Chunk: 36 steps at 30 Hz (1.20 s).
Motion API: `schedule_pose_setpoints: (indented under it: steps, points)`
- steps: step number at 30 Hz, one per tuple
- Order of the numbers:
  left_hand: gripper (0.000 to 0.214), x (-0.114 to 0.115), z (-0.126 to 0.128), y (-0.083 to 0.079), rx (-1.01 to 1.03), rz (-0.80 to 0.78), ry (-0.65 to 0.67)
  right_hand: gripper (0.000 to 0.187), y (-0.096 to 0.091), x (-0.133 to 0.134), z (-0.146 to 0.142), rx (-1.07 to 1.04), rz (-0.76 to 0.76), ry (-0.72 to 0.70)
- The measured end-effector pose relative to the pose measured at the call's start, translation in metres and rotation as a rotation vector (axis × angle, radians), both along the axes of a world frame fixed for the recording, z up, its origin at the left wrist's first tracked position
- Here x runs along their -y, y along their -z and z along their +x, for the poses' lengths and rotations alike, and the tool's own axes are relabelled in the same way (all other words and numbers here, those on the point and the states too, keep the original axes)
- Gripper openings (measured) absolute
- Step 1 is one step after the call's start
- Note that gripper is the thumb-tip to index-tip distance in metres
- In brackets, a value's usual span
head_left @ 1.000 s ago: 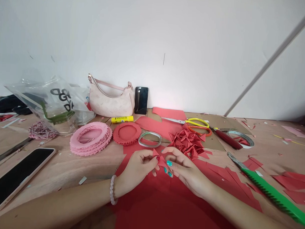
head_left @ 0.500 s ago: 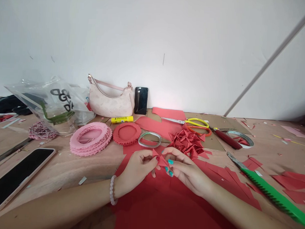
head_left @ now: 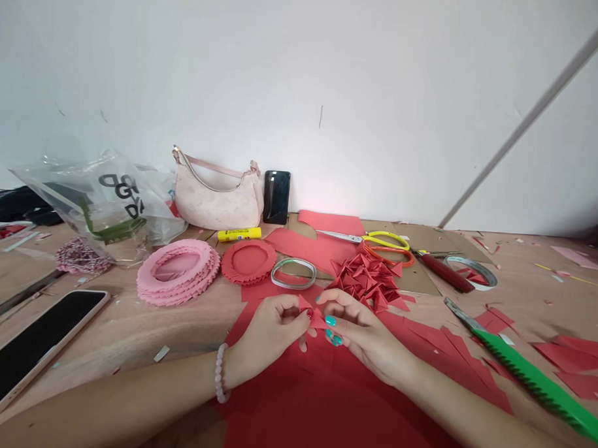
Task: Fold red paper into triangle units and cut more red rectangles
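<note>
My left hand (head_left: 270, 331) and my right hand (head_left: 364, 331) meet at the middle of the table, both pinching one small folded red paper piece (head_left: 315, 314) between fingertips. They hover over a large red paper sheet (head_left: 322, 401). Just behind my right hand lies a pile of folded red paper triangles (head_left: 368, 279). A red paper ring (head_left: 249, 260) and a stack of pink paper rings (head_left: 178, 271) sit to the left of the pile.
A tape roll (head_left: 293, 273), yellow glue stick (head_left: 239, 234), scissors (head_left: 377, 240), pink handbag (head_left: 216, 192) and a phone (head_left: 276, 196) stand behind. A green-handled tool (head_left: 529, 372) lies at right, another phone (head_left: 32, 345) at left, a plastic bag (head_left: 103, 201) beyond it.
The fingers of both hands shifted slightly on the red paper piece; otherwise nothing has moved.
</note>
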State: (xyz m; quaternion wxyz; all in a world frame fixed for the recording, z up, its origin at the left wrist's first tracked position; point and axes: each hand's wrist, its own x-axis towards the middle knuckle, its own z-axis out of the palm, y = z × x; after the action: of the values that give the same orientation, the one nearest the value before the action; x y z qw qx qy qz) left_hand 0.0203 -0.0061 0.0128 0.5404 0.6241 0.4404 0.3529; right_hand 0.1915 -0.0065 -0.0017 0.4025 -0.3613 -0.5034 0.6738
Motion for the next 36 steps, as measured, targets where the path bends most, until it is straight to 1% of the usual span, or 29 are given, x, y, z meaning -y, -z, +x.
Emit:
schedule_pose_setpoints:
  steps: [3,7,9,12,13,16,18,21,25,28,32,36]
  points:
    - [0.024,0.0,0.001,0.001,0.004,-0.012,0.011,0.02,-0.001,0.0,0.001,0.06,0.064,-0.009]
    - [0.023,0.001,0.001,0.003,0.013,-0.04,0.036,0.017,-0.004,0.001,0.0,0.113,0.163,-0.09]
    - [0.023,0.001,0.001,0.005,0.016,-0.051,0.046,0.016,-0.006,0.002,-0.001,0.135,0.192,-0.117]
    - [0.021,0.0,0.001,0.008,0.025,-0.055,0.057,0.015,-0.006,0.003,-0.002,0.162,0.222,-0.119]
    - [0.021,-0.001,0.0,0.009,0.032,-0.054,0.057,0.014,-0.006,0.003,-0.003,0.176,0.235,-0.1]
    - [0.022,-0.003,0.0,0.01,0.06,-0.053,0.039,0.014,-0.002,0.002,-0.003,0.241,0.296,0.033]
    - [0.023,-0.003,0.0,0.009,0.071,-0.063,0.023,0.012,0.0,0.002,-0.003,0.302,0.333,0.088]
    - [0.024,-0.003,0.0,0.008,0.072,-0.087,0.012,0.012,0.002,0.004,-0.002,0.423,0.387,0.099]
    - [0.024,-0.002,0.0,0.008,0.06,-0.077,0.018,0.013,0.0,0.008,-0.003,0.567,0.545,0.195]
    - [0.025,-0.002,0.0,0.008,0.07,-0.083,0.025,0.014,0.0,0.01,-0.004,0.589,0.613,0.231]
    - [0.025,-0.004,-0.001,0.007,0.117,-0.146,0.047,0.017,0.001,0.011,-0.004,0.61,0.694,0.275]
    - [0.025,-0.006,-0.002,0.005,0.161,-0.178,0.087,0.021,0.002,0.009,0.0,0.617,0.79,0.254]
